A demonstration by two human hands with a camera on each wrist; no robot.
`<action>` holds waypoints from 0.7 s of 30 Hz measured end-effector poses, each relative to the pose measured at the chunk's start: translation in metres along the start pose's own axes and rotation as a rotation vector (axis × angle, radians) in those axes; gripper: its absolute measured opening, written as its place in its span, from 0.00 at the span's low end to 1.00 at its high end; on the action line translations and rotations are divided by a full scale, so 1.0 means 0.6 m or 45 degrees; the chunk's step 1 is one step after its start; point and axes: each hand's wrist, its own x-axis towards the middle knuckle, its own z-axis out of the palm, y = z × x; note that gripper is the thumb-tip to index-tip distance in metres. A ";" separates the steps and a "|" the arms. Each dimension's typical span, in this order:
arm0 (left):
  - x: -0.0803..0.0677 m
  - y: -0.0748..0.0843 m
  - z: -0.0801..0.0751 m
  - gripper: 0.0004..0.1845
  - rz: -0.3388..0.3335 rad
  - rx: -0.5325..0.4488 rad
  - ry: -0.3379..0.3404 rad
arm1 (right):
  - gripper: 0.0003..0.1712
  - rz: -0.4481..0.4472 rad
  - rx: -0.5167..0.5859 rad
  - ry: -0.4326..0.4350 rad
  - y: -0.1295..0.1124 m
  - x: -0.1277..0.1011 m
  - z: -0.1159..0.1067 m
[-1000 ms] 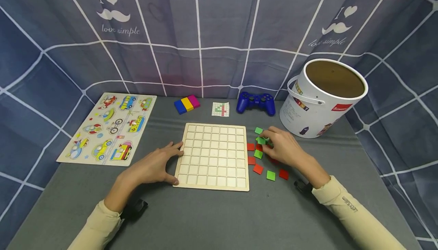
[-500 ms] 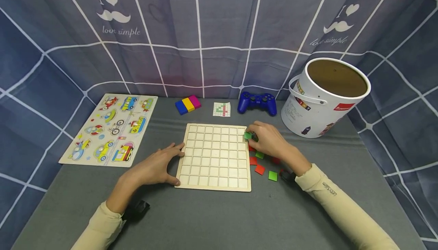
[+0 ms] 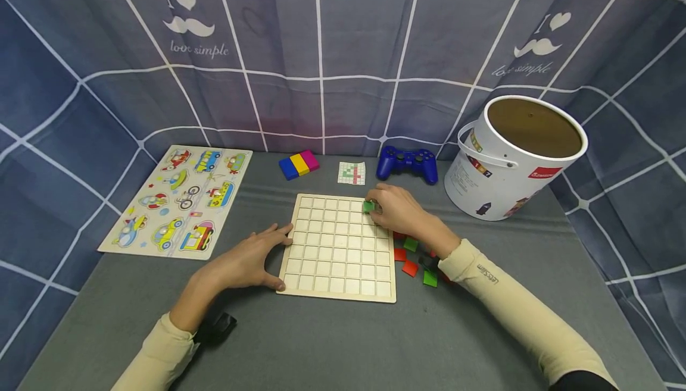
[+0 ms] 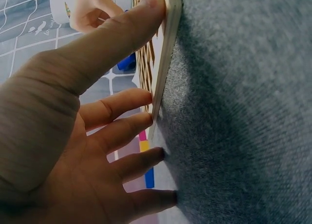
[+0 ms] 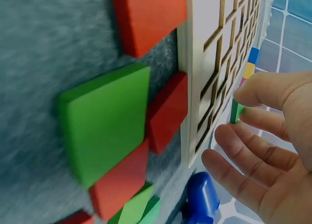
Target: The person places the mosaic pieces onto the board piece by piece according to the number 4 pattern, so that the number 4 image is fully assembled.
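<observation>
Here right hand pinches green tile.

Grid board lies between vehicle puzzle leftward and bucket rightward.

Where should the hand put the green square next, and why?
Probably lower the green tile into the top-row cell beneath it: the right hand pinches it over the grid board, whose cells look bare, while the left hand steadies the board.
</observation>
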 end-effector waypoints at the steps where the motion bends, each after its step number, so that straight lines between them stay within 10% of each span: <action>1: 0.000 0.000 0.000 0.45 -0.002 0.000 -0.001 | 0.14 -0.003 0.001 -0.001 -0.001 0.005 0.003; 21: 0.003 -0.001 0.002 0.45 0.002 0.001 -0.001 | 0.09 -0.007 -0.009 -0.138 -0.016 0.054 0.013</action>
